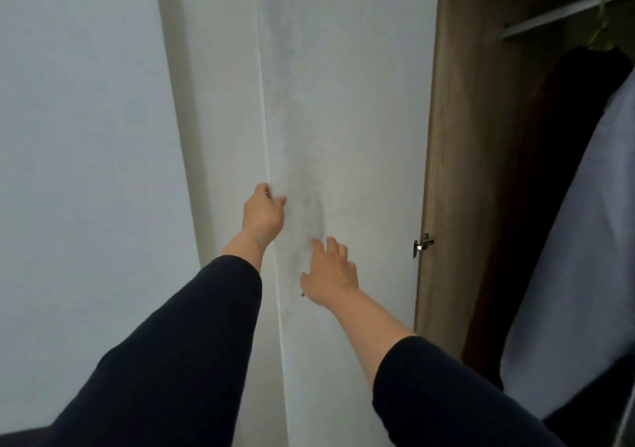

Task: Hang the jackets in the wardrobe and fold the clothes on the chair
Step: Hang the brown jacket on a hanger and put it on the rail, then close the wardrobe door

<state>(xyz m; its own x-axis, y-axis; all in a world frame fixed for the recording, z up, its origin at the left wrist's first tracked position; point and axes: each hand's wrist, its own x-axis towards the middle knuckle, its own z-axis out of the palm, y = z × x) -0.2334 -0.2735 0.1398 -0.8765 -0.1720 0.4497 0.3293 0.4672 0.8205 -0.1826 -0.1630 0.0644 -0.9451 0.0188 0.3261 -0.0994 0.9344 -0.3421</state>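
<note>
Two hands: left hand (264, 213) grips one wardrobe door (343, 102) edge; right hand (330, 274) spread, empty.

The fingertips of the left hand (264, 213) are hidden behind the door edge (271, 157), the hanging clothes (563, 206) are cut off at the right border, and the green hanger (602, 20) is blurred.
</note>
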